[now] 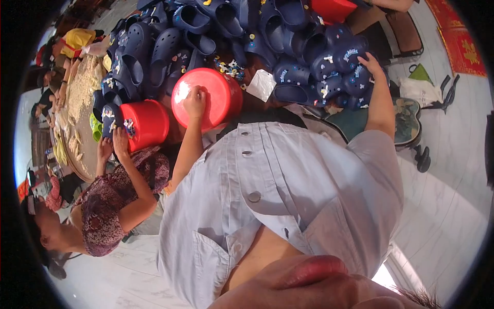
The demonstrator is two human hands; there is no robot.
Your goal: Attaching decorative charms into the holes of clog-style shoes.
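My left hand (194,104) is at the round face of a red plastic tub (220,87), its fingers curled together. Whether it pinches something small there, I cannot make out. Across the pile, my right hand (372,68) reaches out with fingers apart and touches a navy clog (346,51) with light lettering. Around that clog lie several more navy clogs, such as a clog (292,74) with small charms on it. Behind the red tub, small colourful charms (230,68) lie scattered, next to a clear plastic bag (261,85).
At my left sits a person in a patterned top (110,211), both hands at a navy clog (111,118) beside a second red tub (146,123). Further left, people work around a round table (77,110). A green patterned chair seat (406,121) stands at my right.
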